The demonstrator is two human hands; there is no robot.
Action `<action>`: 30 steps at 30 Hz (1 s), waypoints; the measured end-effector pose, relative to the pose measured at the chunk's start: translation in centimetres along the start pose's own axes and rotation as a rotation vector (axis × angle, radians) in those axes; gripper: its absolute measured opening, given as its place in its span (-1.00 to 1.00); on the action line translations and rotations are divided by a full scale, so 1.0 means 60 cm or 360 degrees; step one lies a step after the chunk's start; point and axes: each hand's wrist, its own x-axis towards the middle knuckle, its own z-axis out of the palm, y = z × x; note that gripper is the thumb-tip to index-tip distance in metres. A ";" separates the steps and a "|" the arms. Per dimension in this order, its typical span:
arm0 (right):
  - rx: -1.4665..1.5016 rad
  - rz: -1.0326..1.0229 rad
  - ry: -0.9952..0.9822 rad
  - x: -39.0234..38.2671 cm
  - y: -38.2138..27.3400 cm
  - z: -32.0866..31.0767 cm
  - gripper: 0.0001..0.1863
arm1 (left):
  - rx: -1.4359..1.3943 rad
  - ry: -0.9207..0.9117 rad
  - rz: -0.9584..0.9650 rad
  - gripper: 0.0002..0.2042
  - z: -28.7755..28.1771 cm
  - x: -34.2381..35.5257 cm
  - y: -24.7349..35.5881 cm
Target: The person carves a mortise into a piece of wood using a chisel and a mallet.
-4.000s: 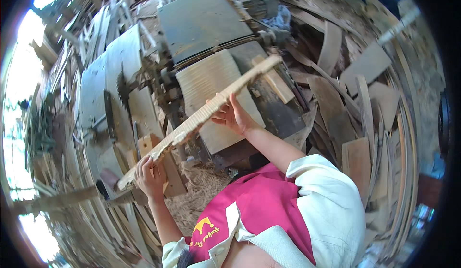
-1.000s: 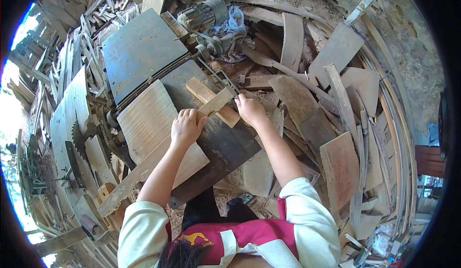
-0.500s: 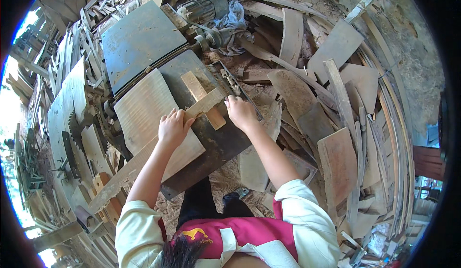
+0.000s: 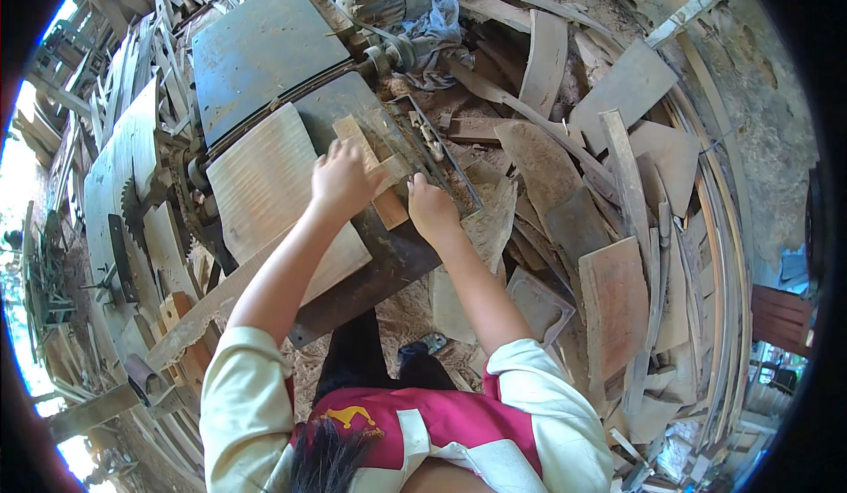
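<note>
A long thin wooden strip (image 4: 216,306) with one ragged edge runs slantwise across a wide ribbed board (image 4: 265,175) on a dark metal machine table (image 4: 393,268). Its far end crosses a short flat stick (image 4: 387,210). My left hand (image 4: 342,180) lies over the strip near the short stick, fingers stretched forward and thumb out to the right; the fingers are slightly blurred. Close to the strip's far end, my right hand (image 4: 432,210) is closed with its fingertips pinched. Whatever it may hold is too small to make out.
Left of the table are a toothed saw blade (image 4: 131,203) and a pale board (image 4: 123,166). Beyond stands a grey metal plate (image 4: 269,43), with a motor (image 4: 384,3) beside it. Scrap boards (image 4: 618,303) pile up on the right. A narrow metal trough (image 4: 454,171) edges the table.
My left hand has slid forward and right along the strip, its fingers now reaching over the short stick. The right hand has shifted slightly left and stays closed. The whole view has tilted a little.
</note>
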 end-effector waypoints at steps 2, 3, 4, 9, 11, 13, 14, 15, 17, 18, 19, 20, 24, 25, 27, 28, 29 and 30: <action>0.0007 0.0017 -0.0016 0.005 -0.002 0.000 -0.74 | -0.0097 0.0235 0.0083 -0.35 0.042 0.026 0.014; -0.0013 0.0028 -0.0038 0.008 -0.003 0.002 -0.74 | -0.0067 0.0246 0.0036 -0.34 0.058 0.033 0.021; -0.0035 0.0047 -0.0065 0.008 0.000 0.002 -0.74 | -0.0040 0.0246 -0.0007 -0.33 0.071 0.036 0.030; -0.0017 0.0076 -0.0099 0.008 0.023 0.003 -0.74 | -0.0201 0.0565 0.0300 -0.40 0.110 0.015 0.023; -0.0024 0.0062 -0.0125 0.011 0.017 0.006 -0.73 | -0.0271 0.0627 0.0374 -0.44 0.108 0.010 0.014; 0.0011 0.0068 -0.0201 0.010 0.017 -0.001 -0.73 | -0.0250 0.0641 0.0384 -0.45 0.111 0.014 0.008; 0.0013 0.0056 -0.0216 0.009 0.017 -0.002 -0.73 | -0.0237 0.0657 0.0406 -0.45 0.114 0.016 0.007; 0.0060 0.0046 -0.0172 0.009 0.016 -0.003 -0.71 | -0.0236 0.0653 0.0388 -0.45 0.117 0.016 0.007; 0.0093 0.0027 -0.0099 0.008 0.020 0.001 -0.67 | -0.0175 0.0789 0.0484 -0.46 0.120 0.018 0.007; 0.0094 0.0021 -0.0102 0.008 0.021 0.002 -0.67 | -0.0173 0.0790 0.0478 -0.46 0.122 0.020 0.008; 0.0089 0.0020 -0.0075 0.006 0.023 0.002 -0.68 | -0.0163 0.0820 0.0489 -0.46 0.124 0.021 0.010; 0.0082 0.0022 -0.0045 0.005 0.027 0.003 -0.68 | -0.0155 0.0852 0.0505 -0.47 0.124 0.022 0.013; 0.0055 0.0007 -0.0034 -0.039 0.043 -0.011 -0.72 | -0.0137 0.0872 0.0493 -0.49 0.124 0.023 0.017; 0.0014 0.0034 -0.0058 -0.063 0.056 -0.017 -0.73 | -0.0197 0.0781 0.0456 -0.50 0.122 0.022 0.023; -0.0026 0.0067 -0.0149 -0.120 0.068 -0.030 -0.74 | -0.0201 0.0768 0.0436 -0.49 0.123 0.018 0.012; -0.0035 0.0091 -0.0211 -0.145 0.070 -0.038 -0.75 | -0.0204 0.0749 0.0407 -0.49 0.123 0.016 0.003; -0.0039 0.0093 -0.0204 -0.164 0.075 -0.044 -0.75 | -0.0208 0.0755 0.0414 -0.49 0.121 0.014 0.003; -0.0043 0.0135 -0.0249 -0.178 0.078 -0.047 -0.74 | -0.0211 0.0742 0.0393 -0.49 0.120 0.012 0.002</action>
